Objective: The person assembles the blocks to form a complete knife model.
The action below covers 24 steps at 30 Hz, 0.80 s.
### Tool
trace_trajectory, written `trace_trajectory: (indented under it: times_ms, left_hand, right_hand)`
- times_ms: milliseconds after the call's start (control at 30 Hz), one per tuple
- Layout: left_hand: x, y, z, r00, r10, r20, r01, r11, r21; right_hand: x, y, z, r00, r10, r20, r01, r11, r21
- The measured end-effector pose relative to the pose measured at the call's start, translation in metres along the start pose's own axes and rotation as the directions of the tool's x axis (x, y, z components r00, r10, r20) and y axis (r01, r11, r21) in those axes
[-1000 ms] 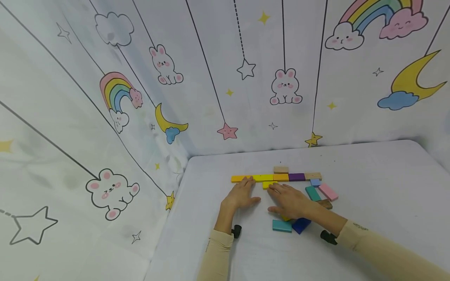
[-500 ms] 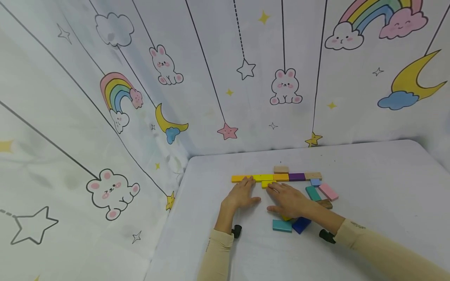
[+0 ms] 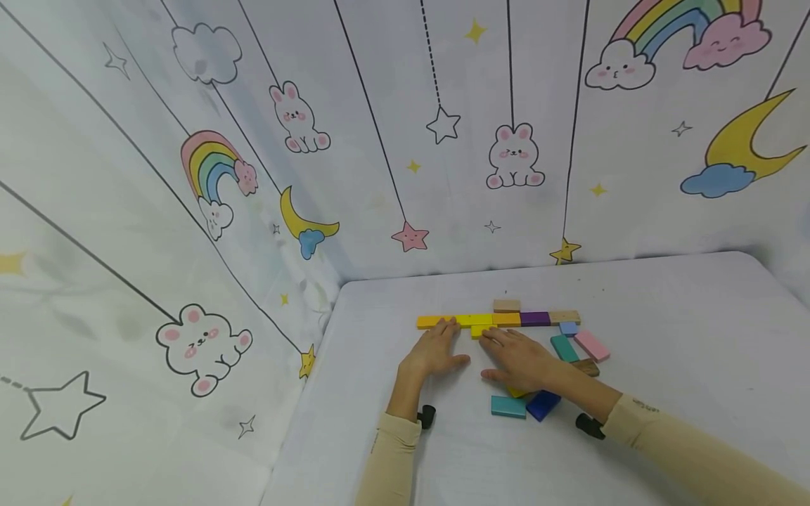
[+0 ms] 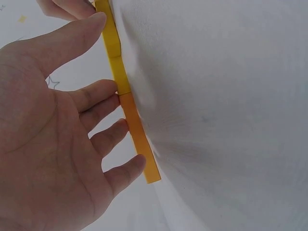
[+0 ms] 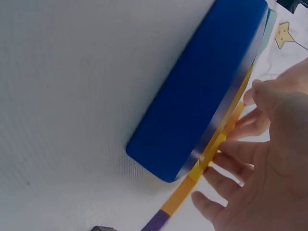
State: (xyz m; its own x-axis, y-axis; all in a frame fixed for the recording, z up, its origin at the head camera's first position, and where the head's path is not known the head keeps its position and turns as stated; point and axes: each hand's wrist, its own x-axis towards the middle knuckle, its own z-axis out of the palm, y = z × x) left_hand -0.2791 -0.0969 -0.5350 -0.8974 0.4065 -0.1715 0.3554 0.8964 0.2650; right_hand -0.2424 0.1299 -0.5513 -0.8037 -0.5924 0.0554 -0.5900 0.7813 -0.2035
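Observation:
A row of flat rectangular blocks lies across the table: an orange block point(image 4: 139, 139) at the left end, a yellow block point(image 3: 474, 320), another orange block point(image 3: 506, 320), a purple block point(image 3: 534, 319) and a wood-coloured block point(image 3: 564, 317). My left hand point(image 3: 433, 351) rests its extended fingertips against the row's left part, thumb spread apart. A small yellow block point(image 3: 477, 332) lies against the row's near side. My right hand point(image 3: 522, 360) touches its right part with nearly straight fingertips, hiding some of it. Neither hand is curled round a block.
Near the right forearm lie a teal block point(image 3: 508, 407), a dark blue block point(image 5: 197, 86) and a partly hidden yellow block. Further right are a pink block point(image 3: 591, 346), a second teal block point(image 3: 564, 348), a light blue block point(image 3: 568, 328) and a brown block point(image 3: 586, 367). A wooden block point(image 3: 506, 306) sits behind the row.
The small yellow block has shifted slightly left and away from me, up to the row, with my right hand moving along. My left hand has stayed in place.

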Motion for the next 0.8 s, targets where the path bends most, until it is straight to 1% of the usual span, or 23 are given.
trace_trajectory:
  times_ms: [100, 233, 367, 467, 567, 667, 800]
  left_hand:
    - [-0.001, 0.0, -0.001, 1.0, 0.002, 0.002, -0.002, 1.0, 0.006]
    - [-0.002, 0.001, -0.002, 1.0, 0.004, 0.0, -0.004, 1.0, 0.003]
    - [-0.002, 0.001, -0.001, 1.0, 0.008, -0.004, -0.008, 1.0, 0.001]
    - [-0.002, 0.0, 0.0, 1.0, 0.015, -0.004, -0.015, 1.0, 0.001]
    - [-0.002, 0.0, 0.0, 1.0, 0.023, -0.007, -0.023, 1.0, 0.002]
    - [-0.001, 0.001, 0.0, 1.0, 0.021, -0.005, -0.021, 1.0, 0.008]
    - [-0.001, 0.002, 0.0, 1.0, 0.014, -0.007, -0.013, 1.0, 0.014]
  right_hand:
    - [0.0, -0.001, 0.001, 1.0, 0.007, -0.017, -0.007, 1.0, 0.005]
    - [0.002, -0.002, 0.002, 0.999, 0.011, -0.044, -0.011, 1.0, -0.017]
    - [0.001, -0.003, 0.002, 0.997, 0.042, -0.064, -0.041, 0.999, 0.012]
    - [0.0, -0.004, 0.001, 0.991, 0.084, -0.101, -0.08, 0.996, 0.045]
    - [-0.002, -0.007, 0.0, 0.981, 0.142, -0.133, -0.135, 0.989, 0.057]
    - [-0.006, -0.009, -0.005, 0.97, 0.204, -0.131, -0.196, 0.978, 0.069]
    - [-0.014, -0.013, -0.011, 0.962, 0.25, -0.111, -0.24, 0.966, 0.096]
